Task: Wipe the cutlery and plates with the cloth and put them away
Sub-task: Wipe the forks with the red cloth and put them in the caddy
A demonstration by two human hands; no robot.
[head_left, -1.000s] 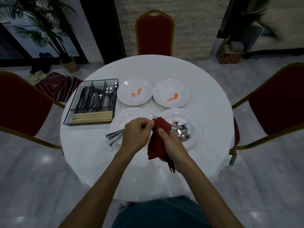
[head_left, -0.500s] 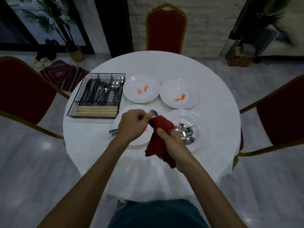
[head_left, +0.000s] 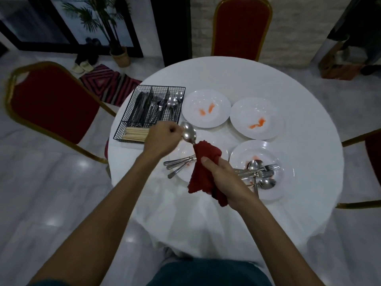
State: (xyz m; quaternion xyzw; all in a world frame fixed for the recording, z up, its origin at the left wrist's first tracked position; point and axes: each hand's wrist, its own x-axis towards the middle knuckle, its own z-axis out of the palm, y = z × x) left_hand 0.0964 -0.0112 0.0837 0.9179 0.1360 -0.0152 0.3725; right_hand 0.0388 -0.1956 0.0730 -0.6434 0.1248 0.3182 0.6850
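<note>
Spoon (head_left: 188, 133) held above a round table (head_left: 309, 120), its handle buried in a red cloth (head_left: 204, 168).

Floor (head_left: 51, 193): pale, glossy stone with bright lamp reflections. Far wall (head_left: 299, 27): whitish brick.

The table wears a white tablecloth that hangs over the near edge toward the person. Three red padded chairs with gold frames stand around it: the left chair (head_left: 51, 108), the far chair (head_left: 241, 27) and the right chair (head_left: 373, 149), the last only partly in view. Beyond the left chair lie a striped rug (head_left: 107, 83), a potted palm (head_left: 117, 38) and pale slippers (head_left: 82, 67).

At the table's left, a black wire caddy (head_left: 162, 87) holds forks, spoons and darker pieces in its lengthwise compartments, and chopsticks (head_left: 136, 134) in the crosswise near compartment.

Four white plates form a square just right of the caddy:
- The far-left plate (head_left: 195, 100) and the far-right plate (head_left: 247, 112) each bear orange smears.
- The near-right plate (head_left: 284, 182) carries a loose heap of spoons and forks (head_left: 261, 174).
- The near-left plate (head_left: 181, 149) is partly hidden beneath the hands. Several cutlery handles (head_left: 179, 163) project over its left rim.

Left hand (head_left: 162, 139): fingers curled, pinching the tip of the spoon's bowl. Right hand (head_left: 224, 178): thumb and fingers closed round the red cloth where it wraps the handle. The cloth's loose end hangs below the hand.
</note>
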